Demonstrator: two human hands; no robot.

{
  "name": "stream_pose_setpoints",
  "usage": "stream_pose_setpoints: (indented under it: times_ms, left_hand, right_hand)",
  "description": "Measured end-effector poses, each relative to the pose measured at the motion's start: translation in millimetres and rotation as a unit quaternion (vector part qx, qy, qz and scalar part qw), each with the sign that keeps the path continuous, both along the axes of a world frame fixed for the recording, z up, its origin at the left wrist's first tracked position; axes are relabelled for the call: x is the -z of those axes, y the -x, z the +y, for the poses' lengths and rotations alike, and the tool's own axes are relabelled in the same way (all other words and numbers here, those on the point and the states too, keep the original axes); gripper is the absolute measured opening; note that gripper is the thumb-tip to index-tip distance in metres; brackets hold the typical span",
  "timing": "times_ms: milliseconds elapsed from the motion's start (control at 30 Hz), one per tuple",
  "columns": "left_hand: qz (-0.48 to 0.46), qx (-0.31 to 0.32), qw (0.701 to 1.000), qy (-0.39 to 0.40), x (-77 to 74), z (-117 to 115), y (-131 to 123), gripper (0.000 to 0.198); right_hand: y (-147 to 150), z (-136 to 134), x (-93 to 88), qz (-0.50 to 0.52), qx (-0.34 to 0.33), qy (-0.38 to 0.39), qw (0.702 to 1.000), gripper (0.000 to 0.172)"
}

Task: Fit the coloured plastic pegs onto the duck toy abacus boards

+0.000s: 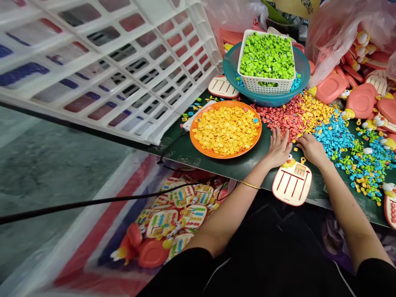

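My left hand (279,147) lies with its fingers stretched out at the near edge of a heap of small red plastic pieces (281,117). Just to its right, my right hand (312,149) has its fingers bent and close together by the red and yellow pieces (314,109); whatever its fingertips hold is hidden. Below both hands, a cream duck-headed toy board (292,185) with red slots lies at the table edge. Blue pieces (335,134) spread to the right of my right hand. An orange plate (194,144) heaped with yellow pieces stands left of my left hand.
A white basket (266,82) of green pieces sits in a blue basin (230,70) behind. Red duck toys (360,101) pile up at the right. A large white crate (148,134) leans at the left. Finished-looking boards (162,222) fill a bag below, near a black cable (93,202).
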State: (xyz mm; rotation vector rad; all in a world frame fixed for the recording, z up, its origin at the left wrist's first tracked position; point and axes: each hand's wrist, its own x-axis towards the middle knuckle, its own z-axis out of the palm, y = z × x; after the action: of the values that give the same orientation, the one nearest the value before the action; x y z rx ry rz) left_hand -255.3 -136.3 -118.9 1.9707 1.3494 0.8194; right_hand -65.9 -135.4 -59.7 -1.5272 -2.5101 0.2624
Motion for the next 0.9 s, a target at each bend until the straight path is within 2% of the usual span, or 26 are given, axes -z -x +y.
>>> stream_pose_setpoints:
  times_ms: [67, 133, 233, 300, 367, 400, 433, 500, 600, 667, 733, 800, 900]
  left_hand:
    - [-0.041, -0.006, 0.999, 0.015, -0.6, -0.1, -14.8, 0.061]
    - [-0.084, -0.020, 0.996, 0.018, -7.8, -8.1, -22.0, 0.062]
    - [-0.124, -0.009, 0.991, -0.038, -25.9, -31.7, -12.4, 0.059]
    - [-0.123, 0.082, 0.985, -0.087, -38.1, -52.6, 1.6, 0.053]
    - [-0.079, 0.230, 0.965, -0.098, -47.7, -74.1, 13.4, 0.046]
    - [-0.044, 0.282, 0.954, -0.096, -51.1, -84.1, 17.0, 0.044]
    - [-0.009, 0.306, 0.947, -0.094, -53.6, -93.1, 18.7, 0.042]
    - [0.049, 0.296, 0.950, -0.090, -56.1, -108.3, 17.6, 0.043]
    - [0.096, 0.225, 0.967, -0.074, -56.4, -124.9, 10.5, 0.046]
    - [0.114, 0.172, 0.977, -0.058, -56.6, -133.4, 5.8, 0.047]
    - [0.125, 0.129, 0.982, -0.049, -57.4, -140.1, 2.5, 0.048]
    - [0.130, 0.112, 0.984, -0.047, -57.9, -144.2, 0.7, 0.047]
    - [0.130, 0.111, 0.984, -0.043, -56.7, -145.1, 1.0, 0.049]
  right_hand:
    - [-4.5, -1.4, -1.2, 0.014, 0.020, -0.013, 1.000, 0.021]
    - [-12.8, -8.0, -4.6, 0.053, 0.057, -0.038, 0.996, 0.024]
    - [-29.2, -26.8, -10.9, 0.136, 0.101, -0.069, 0.983, 0.026]
    - [-36.3, -38.7, -13.5, 0.168, 0.103, -0.063, 0.978, 0.027]
    - [-34.9, -43.4, -13.9, 0.169, 0.106, -0.054, 0.978, 0.029]
    - [-30.6, -42.1, -13.4, 0.161, 0.113, -0.052, 0.979, 0.028]
    - [-24.2, -38.5, -12.9, 0.148, 0.122, -0.051, 0.980, 0.027]
    - [-7.9, -26.9, -12.1, 0.107, 0.138, -0.037, 0.984, 0.024]
    - [12.6, -10.0, -13.9, 0.036, 0.148, -0.007, 0.988, 0.022]
    - [16.1, -7.5, -17.0, 0.027, 0.149, -0.003, 0.988, 0.022]
    - [10.2, -15.8, -20.6, 0.073, 0.161, -0.013, 0.984, 0.022]
    - [-1.1, -34.7, -22.9, 0.160, 0.177, -0.003, 0.971, 0.020]
    - [-14.0, -73.3, -19.3, 0.267, 0.181, 0.069, 0.944, 0.020]
